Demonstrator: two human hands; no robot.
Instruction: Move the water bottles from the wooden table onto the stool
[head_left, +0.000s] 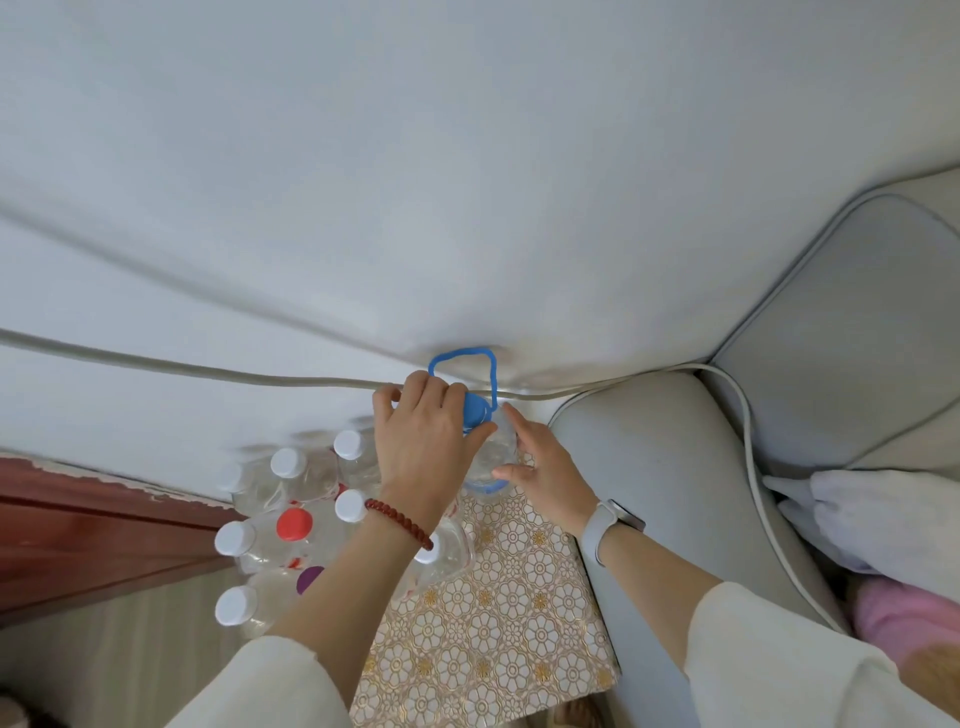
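The left hand (421, 447) grips the top of the big bottle (491, 457) with the blue cap (478, 408). The right hand (545, 467) is open, its fingers flat against the bottle's side. Small bottles (291, 488) stand close together just beside it on the left.

A bright blue cap (477, 408) and blue carry loop (464, 370) are seen on the big clear bottle (493, 457). White caps (287, 462) mostly, one red cap (294, 524), one purple cap (310, 579). The cloth (498, 613) is patterned with gold-and-white flowers. A red bead bracelet (399, 523) and grey watch band (597, 535) are worn.

cream sleeves (779, 660) | red bead bracelet (399, 522) (left) | grey wristband (602, 530) (right)
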